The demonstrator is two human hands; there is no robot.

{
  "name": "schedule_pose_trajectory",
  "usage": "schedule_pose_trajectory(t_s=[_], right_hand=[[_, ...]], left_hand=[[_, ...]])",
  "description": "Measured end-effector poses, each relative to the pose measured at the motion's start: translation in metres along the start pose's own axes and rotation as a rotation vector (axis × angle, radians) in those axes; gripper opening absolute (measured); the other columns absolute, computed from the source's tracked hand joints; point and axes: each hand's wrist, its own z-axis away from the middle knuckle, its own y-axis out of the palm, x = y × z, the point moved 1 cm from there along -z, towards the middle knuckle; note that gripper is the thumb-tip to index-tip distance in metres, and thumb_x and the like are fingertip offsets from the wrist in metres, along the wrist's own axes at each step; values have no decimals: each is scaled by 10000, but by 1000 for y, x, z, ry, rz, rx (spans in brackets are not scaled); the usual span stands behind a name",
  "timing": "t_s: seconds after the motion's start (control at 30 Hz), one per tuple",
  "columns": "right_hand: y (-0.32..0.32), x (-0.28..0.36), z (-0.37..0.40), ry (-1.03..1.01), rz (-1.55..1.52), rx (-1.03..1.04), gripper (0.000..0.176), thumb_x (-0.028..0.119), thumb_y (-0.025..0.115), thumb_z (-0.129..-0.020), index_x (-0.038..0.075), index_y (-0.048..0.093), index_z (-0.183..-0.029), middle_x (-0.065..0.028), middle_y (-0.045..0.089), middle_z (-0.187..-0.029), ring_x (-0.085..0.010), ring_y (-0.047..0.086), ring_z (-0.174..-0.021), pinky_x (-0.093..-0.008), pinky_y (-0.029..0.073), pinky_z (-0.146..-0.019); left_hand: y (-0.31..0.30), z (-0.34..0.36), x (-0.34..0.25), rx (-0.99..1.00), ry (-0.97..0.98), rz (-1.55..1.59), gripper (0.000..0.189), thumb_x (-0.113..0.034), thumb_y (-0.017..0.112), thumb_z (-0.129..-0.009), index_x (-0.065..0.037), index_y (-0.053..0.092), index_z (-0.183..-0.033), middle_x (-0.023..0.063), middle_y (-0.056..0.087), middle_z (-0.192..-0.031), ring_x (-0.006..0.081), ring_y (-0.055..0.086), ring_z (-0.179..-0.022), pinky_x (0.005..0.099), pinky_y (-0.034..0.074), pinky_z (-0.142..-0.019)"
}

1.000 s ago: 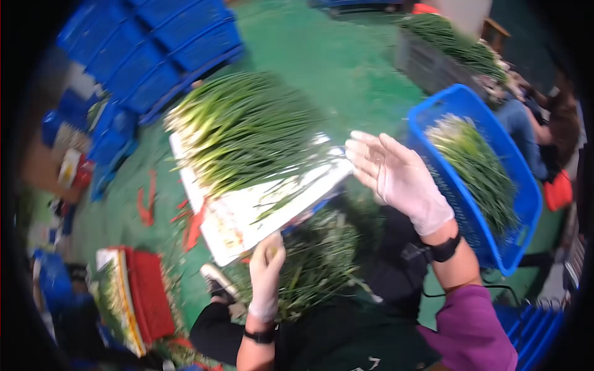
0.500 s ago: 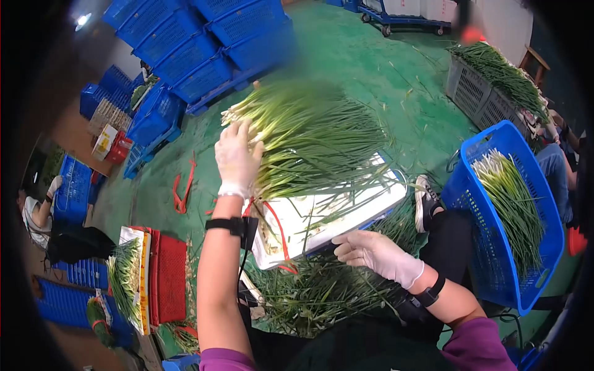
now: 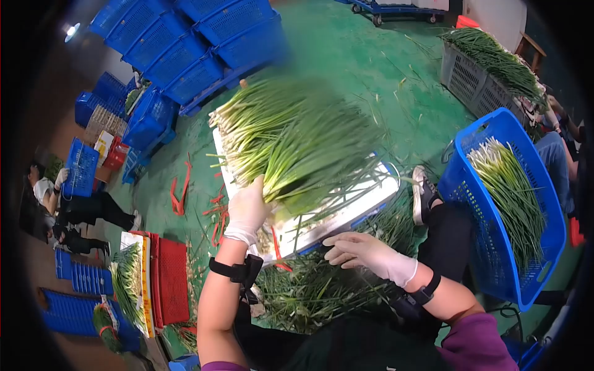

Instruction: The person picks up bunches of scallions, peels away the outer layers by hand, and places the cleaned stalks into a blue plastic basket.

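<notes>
My left hand [image 3: 249, 211], in a pale glove, closes round the white stem ends of a bunch of scallions [image 3: 288, 167]. The bunch's green leaves fan away to the upper right and are blurred. Behind it, a larger pile of scallions [image 3: 238, 127] lies across a white foam-like board [image 3: 380, 188], with bulb ends to the left. My right hand [image 3: 371, 255], also gloved, hovers near the board's front edge, fingers stretched out and holding nothing. Below both hands lies a heap of loose green leaves [image 3: 309, 294].
At right stands a blue basket [image 3: 455, 191] of scallions, with a grey crate [image 3: 461, 77] of more behind it. Blue crates [image 3: 167, 55] are stacked at upper left. Red crates [image 3: 168, 278] and red straps [image 3: 179, 195] are at left. Another person [image 3: 46, 191] holds a blue crate.
My left hand has come down toward me from the pile's bulb ends, now with a separate bunch in it. My right hand has shifted slightly left. The person at left has moved with the crate.
</notes>
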Motion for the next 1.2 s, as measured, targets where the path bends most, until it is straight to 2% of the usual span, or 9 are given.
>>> schedule_pose_trajectory(t_s=[0.17,0.27,0.43,0.5,0.63,0.7,0.83,1.0,1.2], right_hand=[[11,-11,-15,40,71,311,435,397,442,-1009,67,568,-1264,-88,689,-1057,-151,654,-927,-277,494,-778],[23,10,-24,7,-1,364,457,431,405,-1022,69,580,-1238,-88,696,-1042,-149,665,-876,-275,497,-737],[31,-12,-63,-134,-577,339,679,572,263,-1007,48,401,-1415,-148,574,-1275,-231,546,-1148,-380,367,-1025],[38,-11,-70,-70,-852,305,684,545,301,-1002,19,365,-1434,-149,533,-1336,-254,503,-1217,-409,335,-1081],[27,-26,-69,56,-1041,110,487,322,484,-978,32,439,-1366,-152,508,-1380,-257,527,-1212,-410,432,-1010],[21,-27,-63,4,-979,75,468,312,499,-968,53,453,-1355,-158,511,-1370,-268,534,-1199,-426,428,-1016],[14,-16,-46,-109,-923,132,468,268,525,-950,63,448,-1364,-181,490,-1391,-293,520,-1222,-454,411,-1044],[-1,-29,-39,-131,-1128,53,479,311,559,-963,-5,477,-1315,-183,559,-1287,-310,549,-1193,-482,413,-1053],[-1,-44,-34,-69,-875,-33,427,184,546,-924,-52,503,-1278,-180,598,-1235,-283,599,-1132,-423,462,-1016]], left_hand=[[3,27,30,90,1,36,640,-398,789,-714,-134,584,-1259,164,697,-937,338,671,-875,447,521,-741],[-27,42,28,65,-72,181,503,-380,775,-737,-98,638,-1129,187,689,-866,366,665,-830,459,518,-729],[-1,112,-26,-307,-120,235,435,-308,764,-764,-54,631,-1091,167,656,-709,395,643,-645,458,522,-594],[23,145,-59,-95,-211,272,540,-285,761,-777,-22,578,-1211,196,664,-861,342,668,-781,430,528,-685],[51,176,-60,106,-162,1100,704,-192,732,-818,9,407,-1410,190,519,-1234,192,526,-1142,328,455,-908],[58,179,-51,130,-396,1334,657,-188,714,-836,12,428,-1393,165,537,-1198,177,535,-1092,303,457,-904],[33,160,-64,536,-249,1673,488,-190,594,-955,56,453,-1352,87,599,-1106,120,555,-956,275,473,-835],[42,155,-68,453,-375,1699,286,-185,619,-950,54,621,-1107,9,629,-894,59,544,-768,210,452,-714],[48,158,-79,441,-395,1720,344,-216,630,-944,42,547,-1156,21,604,-845,72,525,-695,228,441,-636]])
